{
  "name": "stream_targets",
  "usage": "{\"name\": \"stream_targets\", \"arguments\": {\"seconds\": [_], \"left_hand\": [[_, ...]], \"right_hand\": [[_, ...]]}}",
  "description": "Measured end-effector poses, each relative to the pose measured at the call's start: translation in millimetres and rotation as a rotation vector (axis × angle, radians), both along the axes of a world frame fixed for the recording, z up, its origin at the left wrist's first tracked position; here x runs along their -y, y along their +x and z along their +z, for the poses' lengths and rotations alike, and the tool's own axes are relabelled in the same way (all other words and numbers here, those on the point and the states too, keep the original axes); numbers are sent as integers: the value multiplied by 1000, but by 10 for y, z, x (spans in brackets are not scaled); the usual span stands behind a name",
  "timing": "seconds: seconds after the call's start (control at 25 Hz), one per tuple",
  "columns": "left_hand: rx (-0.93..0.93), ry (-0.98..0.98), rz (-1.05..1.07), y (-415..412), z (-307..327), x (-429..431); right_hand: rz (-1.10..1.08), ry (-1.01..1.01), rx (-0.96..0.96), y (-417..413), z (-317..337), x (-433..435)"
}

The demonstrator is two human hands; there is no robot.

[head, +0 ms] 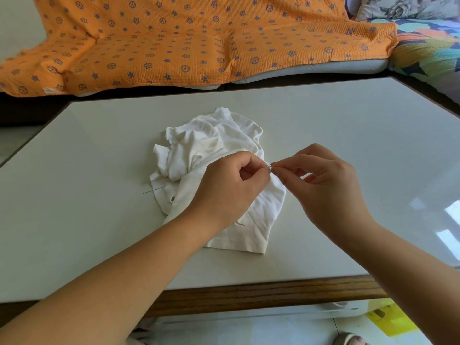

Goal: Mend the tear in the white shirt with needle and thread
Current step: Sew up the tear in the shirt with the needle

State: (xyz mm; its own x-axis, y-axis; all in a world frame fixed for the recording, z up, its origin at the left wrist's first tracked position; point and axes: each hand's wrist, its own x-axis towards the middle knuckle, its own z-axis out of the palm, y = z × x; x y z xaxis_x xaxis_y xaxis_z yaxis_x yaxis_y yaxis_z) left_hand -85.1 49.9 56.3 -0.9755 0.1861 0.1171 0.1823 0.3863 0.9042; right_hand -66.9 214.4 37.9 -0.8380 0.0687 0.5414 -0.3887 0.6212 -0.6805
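Crumpled white shirt [211,145] in the middle of the pale tabletop [87,158], lower part spread flatter toward the near wooden edge; small round hole [172,199] close to the left hem; thin needle [153,190] lying at that hem, partly on cloth and partly on tabletop, well apart from both hands; left hand [231,188] over the shirt's right side, fingers curled in, thumb and forefinger pinched shut; right hand [326,185] just beside it, likewise curled and pinching at thumb and forefinger; tips of the two pinches nearly touching; between them a thread [270,167], barely visible, gripped from both sides; beyond the tabletop, an orange blanket [174,46] with blue stars draped over a sofa.
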Motion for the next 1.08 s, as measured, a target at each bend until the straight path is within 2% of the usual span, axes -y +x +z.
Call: {"name": "stream_targets", "arguments": {"seconds": [0.52, 0.88, 1.08], "left_hand": [[-72, -37, -30, -38, 19, -10], [-7, 3, -26, -75, 67, -1], [58, 60, -32, -84, 90, -1]], "right_hand": [[4, 47, -54, 3, -10, -11], [-10, 133, -142, -4, -21, -29], [-12, 117, -140, -9, -16, -34]]}}
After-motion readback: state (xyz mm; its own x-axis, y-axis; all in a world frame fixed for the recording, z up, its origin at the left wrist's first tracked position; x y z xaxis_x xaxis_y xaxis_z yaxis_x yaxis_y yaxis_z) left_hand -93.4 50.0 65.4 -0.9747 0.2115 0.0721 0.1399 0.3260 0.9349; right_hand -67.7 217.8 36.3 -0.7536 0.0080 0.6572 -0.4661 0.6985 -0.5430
